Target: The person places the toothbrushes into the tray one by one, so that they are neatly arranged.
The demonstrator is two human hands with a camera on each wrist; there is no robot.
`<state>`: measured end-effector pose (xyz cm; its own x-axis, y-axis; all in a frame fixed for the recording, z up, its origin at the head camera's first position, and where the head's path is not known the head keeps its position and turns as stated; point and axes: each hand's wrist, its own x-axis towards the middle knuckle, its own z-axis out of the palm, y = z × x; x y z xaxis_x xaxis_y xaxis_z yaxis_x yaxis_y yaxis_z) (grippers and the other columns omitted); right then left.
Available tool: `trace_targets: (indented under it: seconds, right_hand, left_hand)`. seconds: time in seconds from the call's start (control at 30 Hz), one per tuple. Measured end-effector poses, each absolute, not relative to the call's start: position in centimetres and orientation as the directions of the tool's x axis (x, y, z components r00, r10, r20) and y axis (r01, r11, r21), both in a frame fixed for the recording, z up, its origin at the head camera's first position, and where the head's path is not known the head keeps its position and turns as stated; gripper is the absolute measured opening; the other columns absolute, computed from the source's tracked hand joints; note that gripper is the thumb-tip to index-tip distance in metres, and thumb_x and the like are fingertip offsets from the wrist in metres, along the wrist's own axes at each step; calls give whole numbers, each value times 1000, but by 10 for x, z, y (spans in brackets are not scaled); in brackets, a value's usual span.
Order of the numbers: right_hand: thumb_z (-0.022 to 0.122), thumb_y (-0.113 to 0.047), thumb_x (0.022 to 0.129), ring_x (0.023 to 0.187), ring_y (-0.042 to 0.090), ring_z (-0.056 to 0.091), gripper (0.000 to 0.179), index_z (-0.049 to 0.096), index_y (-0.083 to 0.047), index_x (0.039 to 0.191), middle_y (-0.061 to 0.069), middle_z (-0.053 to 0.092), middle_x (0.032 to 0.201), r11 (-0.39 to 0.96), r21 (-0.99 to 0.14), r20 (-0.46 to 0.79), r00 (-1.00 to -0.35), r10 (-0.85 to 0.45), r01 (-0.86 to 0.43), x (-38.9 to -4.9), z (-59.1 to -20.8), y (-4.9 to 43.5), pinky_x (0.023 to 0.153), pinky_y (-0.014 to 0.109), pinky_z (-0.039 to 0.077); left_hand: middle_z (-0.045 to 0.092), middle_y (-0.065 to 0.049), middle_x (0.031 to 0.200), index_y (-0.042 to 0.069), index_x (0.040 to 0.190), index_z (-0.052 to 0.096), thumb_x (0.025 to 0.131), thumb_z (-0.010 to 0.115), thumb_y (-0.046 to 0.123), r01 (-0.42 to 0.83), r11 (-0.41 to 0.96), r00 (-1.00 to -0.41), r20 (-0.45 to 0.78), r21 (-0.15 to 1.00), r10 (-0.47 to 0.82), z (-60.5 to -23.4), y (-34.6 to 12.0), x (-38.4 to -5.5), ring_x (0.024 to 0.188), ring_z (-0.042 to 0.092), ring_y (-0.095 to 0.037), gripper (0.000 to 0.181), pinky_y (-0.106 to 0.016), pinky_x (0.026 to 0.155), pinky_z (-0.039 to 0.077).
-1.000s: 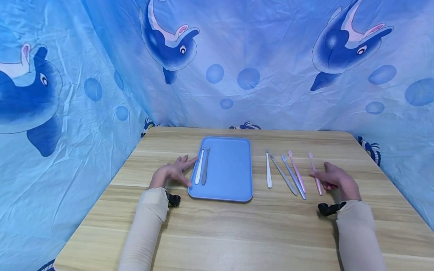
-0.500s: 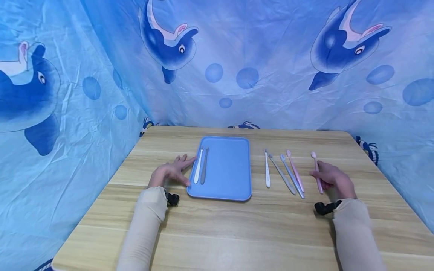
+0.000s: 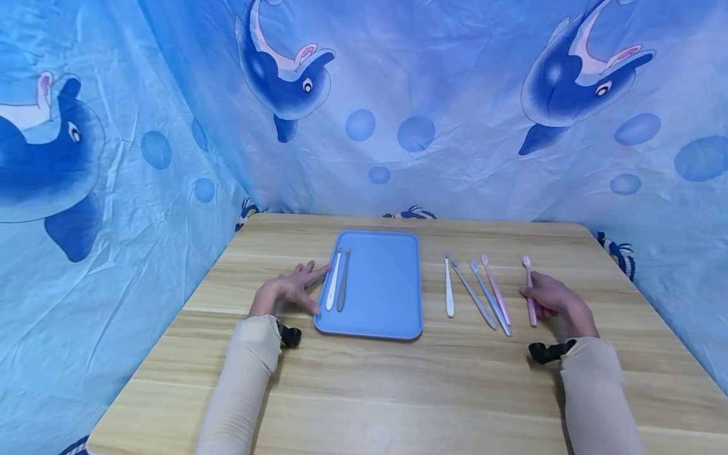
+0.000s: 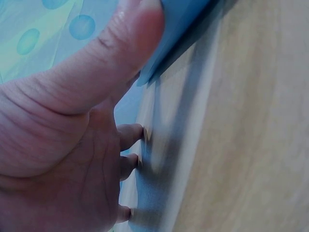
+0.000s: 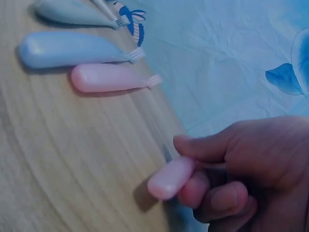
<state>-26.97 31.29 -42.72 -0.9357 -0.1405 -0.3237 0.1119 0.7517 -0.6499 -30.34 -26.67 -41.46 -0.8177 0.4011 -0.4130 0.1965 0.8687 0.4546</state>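
Observation:
My right hand [image 3: 560, 300] pinches a pink toothbrush [image 3: 531, 297] between thumb and fingers at the right of the table. In the right wrist view the handle end of this toothbrush [image 5: 169, 181] sticks out past the fingers, close to the wood. At the left edge of a blue tray [image 3: 381, 284], my left hand [image 3: 292, 289] rests with fingers spread; its thumb [image 4: 130, 38] touches the tray's rim in the left wrist view. Inside the tray, along its left side, lie a white toothbrush [image 3: 333, 281] and a grey toothbrush [image 3: 344, 281].
Between tray and right hand lie several toothbrushes: a white one [image 3: 449, 287], a grey-blue one [image 3: 474, 296], a blue one [image 3: 491, 300] and a pink one [image 3: 497, 291]. The wooden table [image 3: 375, 392] ends at a blue dolphin-print curtain [image 3: 455, 177] behind.
My right hand has taken a firmer hold of the pink toothbrush, which has turned more upright in the head view. The left hand and tray have stayed in place.

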Motion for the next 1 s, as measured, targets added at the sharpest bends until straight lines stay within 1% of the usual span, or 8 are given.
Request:
trace_targets:
  seconds: [0.1,0.13,0.23,0.3,0.37,0.67,0.87,1.0]
  right_hand:
    - [41,-17,107,46,7,48,28,40,8,119,-3,55,57,695,-714,-287,-940,-185,82,-269,-426,313,42,22,38]
    - [41,-17,107,45,6,47,32,38,8,127,-4,55,57,677,-732,-278,-940,-196,75,-269,-425,313,42,21,37]
    - [39,-18,108,44,4,45,53,21,8,150,-6,55,56,630,-775,-254,-938,-235,52,-268,-422,312,41,20,35]
    - [38,-19,108,45,4,44,60,12,9,155,-7,55,57,611,-790,-249,-937,-245,51,-268,-420,312,42,20,35]
    - [37,-20,109,45,4,44,63,7,8,156,-7,55,57,591,-805,-247,-936,-251,54,-269,-418,311,42,20,35]
    - [35,-22,110,43,2,42,58,11,5,155,-10,53,55,466,-885,-157,-943,-292,3,-271,-416,307,40,20,37]
    - [34,-26,111,43,0,41,66,-2,2,159,-12,53,55,389,-921,-132,-947,-292,9,-273,-413,302,41,21,37]
    - [34,-29,110,43,1,40,67,-1,-3,161,-12,53,56,369,-929,-136,-951,-277,25,-276,-408,293,41,22,37]
  left_hand:
    - [-11,-23,168,27,163,5,70,86,53,209,866,-816,-406,455,411,-414,-267,-303,153,-14,-50,126,-81,114,-3]
    - [-11,-23,168,26,163,5,70,86,54,212,865,-816,-404,455,413,-414,-267,-303,153,-14,-50,127,-81,113,-3]
    - [-12,-24,168,26,163,5,69,87,54,219,863,-816,-399,456,418,-414,-267,-303,153,-14,-51,128,-82,113,-3]
    - [-12,-24,168,26,163,5,68,87,55,220,861,-817,-396,458,419,-414,-267,-303,153,-14,-51,128,-82,113,-3]
    - [-12,-24,168,26,163,5,68,87,55,218,860,-817,-395,461,419,-415,-268,-303,153,-14,-51,128,-82,113,-4]
    - [-11,-23,168,27,163,5,69,87,54,212,865,-819,-401,456,411,-416,-268,-304,153,-14,-50,127,-81,113,-4]
    - [-12,-22,168,28,163,5,69,87,52,205,865,-819,-404,459,408,-416,-267,-304,153,-15,-49,126,-81,114,-5]
    - [-12,-22,168,29,163,5,69,88,51,196,862,-822,-402,467,404,-416,-268,-304,153,-16,-49,126,-80,114,-6]
